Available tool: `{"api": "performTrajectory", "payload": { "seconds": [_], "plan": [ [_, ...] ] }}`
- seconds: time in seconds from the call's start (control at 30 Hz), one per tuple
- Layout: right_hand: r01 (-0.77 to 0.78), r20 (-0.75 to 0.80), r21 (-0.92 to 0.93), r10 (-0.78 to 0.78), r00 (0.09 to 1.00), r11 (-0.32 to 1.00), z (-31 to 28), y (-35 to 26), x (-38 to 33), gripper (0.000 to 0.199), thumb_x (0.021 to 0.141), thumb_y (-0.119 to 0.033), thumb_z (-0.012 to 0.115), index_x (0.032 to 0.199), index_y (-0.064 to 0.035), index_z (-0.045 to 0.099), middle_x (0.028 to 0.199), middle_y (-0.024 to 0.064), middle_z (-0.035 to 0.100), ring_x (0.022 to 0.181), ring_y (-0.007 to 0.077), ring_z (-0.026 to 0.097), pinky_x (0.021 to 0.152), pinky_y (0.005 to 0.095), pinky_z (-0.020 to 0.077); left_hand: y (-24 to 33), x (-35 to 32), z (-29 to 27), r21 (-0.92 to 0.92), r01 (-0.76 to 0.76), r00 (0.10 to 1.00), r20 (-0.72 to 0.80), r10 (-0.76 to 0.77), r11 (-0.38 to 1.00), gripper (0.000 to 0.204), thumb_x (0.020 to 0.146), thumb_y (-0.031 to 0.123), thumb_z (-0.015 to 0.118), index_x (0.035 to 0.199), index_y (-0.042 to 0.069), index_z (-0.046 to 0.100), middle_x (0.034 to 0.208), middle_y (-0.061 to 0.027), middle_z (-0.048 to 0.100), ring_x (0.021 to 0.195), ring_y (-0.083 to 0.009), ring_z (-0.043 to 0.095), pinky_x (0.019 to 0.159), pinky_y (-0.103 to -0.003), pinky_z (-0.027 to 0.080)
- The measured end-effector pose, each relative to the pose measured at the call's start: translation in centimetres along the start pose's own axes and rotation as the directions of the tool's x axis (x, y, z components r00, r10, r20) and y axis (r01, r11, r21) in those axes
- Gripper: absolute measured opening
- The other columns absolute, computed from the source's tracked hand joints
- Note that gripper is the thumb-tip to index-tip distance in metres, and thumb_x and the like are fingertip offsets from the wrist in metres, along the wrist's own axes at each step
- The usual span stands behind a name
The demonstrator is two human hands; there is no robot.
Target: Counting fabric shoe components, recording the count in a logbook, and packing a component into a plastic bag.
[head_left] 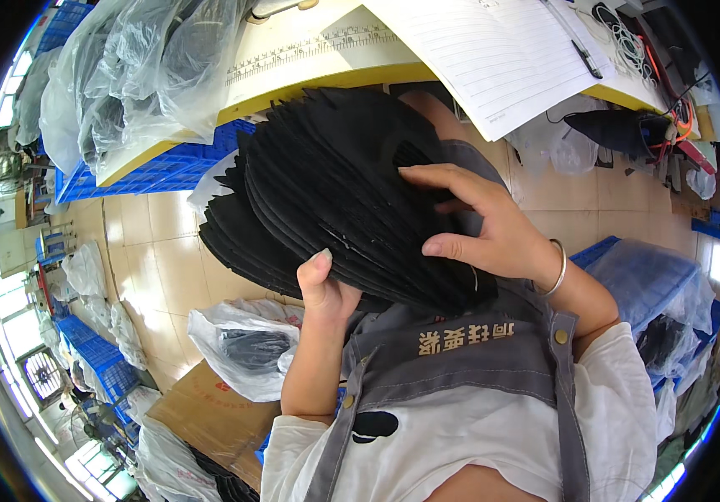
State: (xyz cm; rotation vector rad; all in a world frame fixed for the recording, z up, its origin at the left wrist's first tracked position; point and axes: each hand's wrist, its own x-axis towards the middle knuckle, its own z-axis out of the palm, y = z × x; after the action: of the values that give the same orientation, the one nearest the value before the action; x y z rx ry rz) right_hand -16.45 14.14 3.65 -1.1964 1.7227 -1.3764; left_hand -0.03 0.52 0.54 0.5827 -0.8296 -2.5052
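Observation:
A thick stack of black fabric pieces with jagged left edges rests across my lap, fanned out in many layers. My left hand grips the near side of the stack, thumb on top and the other fingers hidden beneath it. My right hand lies over the right part of the stack, fingers stretched and spread, with the thumb apart from them. Its fingertips touch the top piece near a ribbed dark patch. A grey apron covers my front just below the stack.
Ahead stands a table with a yellow edge, bearing a lined notebook, a pen and clear plastic bags. A blue crate sits under it. Beside me are a white bag, a cardboard box and a plastic-covered blue bin.

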Motion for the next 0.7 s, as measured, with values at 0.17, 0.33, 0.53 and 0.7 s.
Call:
{"api": "performTrajectory", "payload": {
  "seconds": [0.17, 0.33, 0.53, 0.7],
  "plan": [
    [-0.032, 0.049, -0.022, 0.033, 0.998, 0.999, -0.3, -0.4, -0.1, 0.065, 0.072, -0.025, 0.071, 0.127, -0.0054, 0.043, 0.126, 0.0111, 0.047, 0.111, 0.0243, 0.049, 0.087, 0.0352, 0.0442, 0.0, 0.0, 0.1, -0.003, -0.001, 1.0, 0.005, 0.001, 1.0, 0.069, 0.07, 0.03, 0.061, 0.128, -0.001, 0.037, 0.123, -0.0172, 0.049, 0.111, -0.0316, 0.05, 0.097, -0.043, 0.039],
    [0.026, 0.054, -0.095, -0.021, 0.998, 0.995, -0.2, -0.3, -0.1, 0.063, 0.073, -0.023, 0.069, 0.128, -0.0054, 0.042, 0.125, 0.0112, 0.048, 0.111, 0.025, 0.05, 0.087, 0.0348, 0.0441, 0.0, 0.0, 0.1, 0.019, -0.01, 1.0, 0.004, 0.01, 1.0, 0.068, 0.07, 0.029, 0.061, 0.127, -0.001, 0.038, 0.123, -0.0172, 0.049, 0.11, -0.0313, 0.05, 0.097, -0.043, 0.04],
    [-0.005, -0.061, 0.079, 0.01, 0.998, 0.997, 0.1, -0.8, -0.3, 0.051, 0.077, -0.013, 0.061, 0.125, -0.0069, 0.045, 0.119, 0.0151, 0.052, 0.102, 0.0264, 0.055, 0.081, 0.034, 0.0462, -0.2, -0.1, -0.7, -0.041, -0.018, 1.0, 0.01, 0.019, 0.999, 0.067, 0.07, 0.028, 0.061, 0.127, -0.001, 0.038, 0.123, -0.0171, 0.05, 0.11, -0.0311, 0.05, 0.098, -0.043, 0.039],
    [0.07, -0.029, -0.397, -0.088, 0.996, 0.915, -0.1, -1.4, -0.4, 0.038, 0.075, -0.002, 0.051, 0.113, -0.0059, 0.054, 0.116, 0.0179, 0.051, 0.098, 0.0296, 0.056, 0.08, 0.0316, 0.045, -0.2, -0.1, -0.5, -0.048, -0.029, 1.0, 0.006, 0.029, 0.998, 0.067, 0.071, 0.027, 0.06, 0.127, -0.001, 0.038, 0.123, -0.0172, 0.05, 0.111, -0.0312, 0.05, 0.098, -0.042, 0.039]
  ]
}}
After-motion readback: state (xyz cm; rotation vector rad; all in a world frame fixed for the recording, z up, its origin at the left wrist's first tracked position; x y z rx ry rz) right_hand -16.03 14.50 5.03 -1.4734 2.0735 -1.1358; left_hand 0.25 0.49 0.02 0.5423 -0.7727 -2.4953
